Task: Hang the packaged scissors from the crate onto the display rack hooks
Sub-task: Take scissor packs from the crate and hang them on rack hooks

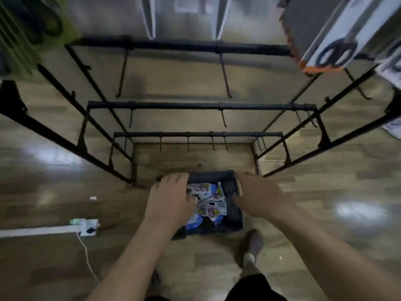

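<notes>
A dark plastic crate (pixel 211 176) sits on the wooden floor at the foot of a black display rack (pixel 195 106). Several packaged scissors (pixel 211 200) in white and blue wrappers lie jumbled inside it. My left hand (pixel 169 198) covers the crate's left side, fingers over the far-left rim and thumb down among the packages. My right hand (pixel 257 193) curls over the right rim, thumb inside. The rack's bars carry bare hooks (pixel 224 119) on three levels.
Packaged black scissors (pixel 334 53) hang at the upper right of the rack, and green packages (pixel 26 29) at the upper left. A white power strip (pixel 86 227) with a cable lies on the floor to the left. My slippered foot (pixel 251 242) stands just behind the crate.
</notes>
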Demonstrator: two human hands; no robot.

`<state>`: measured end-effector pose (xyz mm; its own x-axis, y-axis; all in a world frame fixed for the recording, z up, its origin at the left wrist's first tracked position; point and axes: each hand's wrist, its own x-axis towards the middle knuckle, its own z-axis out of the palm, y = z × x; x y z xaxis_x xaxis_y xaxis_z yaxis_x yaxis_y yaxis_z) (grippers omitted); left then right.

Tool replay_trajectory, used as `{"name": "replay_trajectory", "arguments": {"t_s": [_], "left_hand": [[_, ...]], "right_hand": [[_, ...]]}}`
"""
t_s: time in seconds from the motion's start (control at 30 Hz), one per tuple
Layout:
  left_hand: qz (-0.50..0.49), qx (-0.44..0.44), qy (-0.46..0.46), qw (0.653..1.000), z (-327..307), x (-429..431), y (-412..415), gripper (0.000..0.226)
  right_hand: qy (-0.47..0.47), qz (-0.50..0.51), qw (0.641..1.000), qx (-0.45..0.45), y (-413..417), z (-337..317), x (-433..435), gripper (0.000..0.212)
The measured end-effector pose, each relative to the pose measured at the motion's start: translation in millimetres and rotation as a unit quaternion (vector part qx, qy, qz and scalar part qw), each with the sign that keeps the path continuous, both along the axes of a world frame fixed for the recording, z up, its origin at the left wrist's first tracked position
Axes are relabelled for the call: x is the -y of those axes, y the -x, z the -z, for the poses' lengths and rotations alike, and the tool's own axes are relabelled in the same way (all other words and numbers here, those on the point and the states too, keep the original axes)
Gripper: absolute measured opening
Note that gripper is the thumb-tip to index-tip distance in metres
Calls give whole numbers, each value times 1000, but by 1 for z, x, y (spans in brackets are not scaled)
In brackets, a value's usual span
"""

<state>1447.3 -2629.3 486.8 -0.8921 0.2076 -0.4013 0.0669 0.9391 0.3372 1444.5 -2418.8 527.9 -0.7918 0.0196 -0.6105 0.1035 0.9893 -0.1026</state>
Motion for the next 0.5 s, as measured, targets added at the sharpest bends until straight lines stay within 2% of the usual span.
{"name": "replay_trajectory", "arguments": {"t_s": [0.13,0.23,0.33,0.4,0.5], "left_hand": [[-48,55,40,997,103,-2,7,54],[-79,72,61,992,212,-8,17,52],[-109,107,72,986,331,-17,18,49],[-122,143,63,980,411,-26,14,47],[-106,190,62,974,523,-34,3,58]], "right_hand": [[74,-33,997,0,45,105,1,30],[75,-76,994,11,69,217,-9,25],[67,-84,990,89,73,349,-22,15],[63,-73,985,141,62,444,-29,17],[61,-70,974,208,38,567,-28,18]]}}
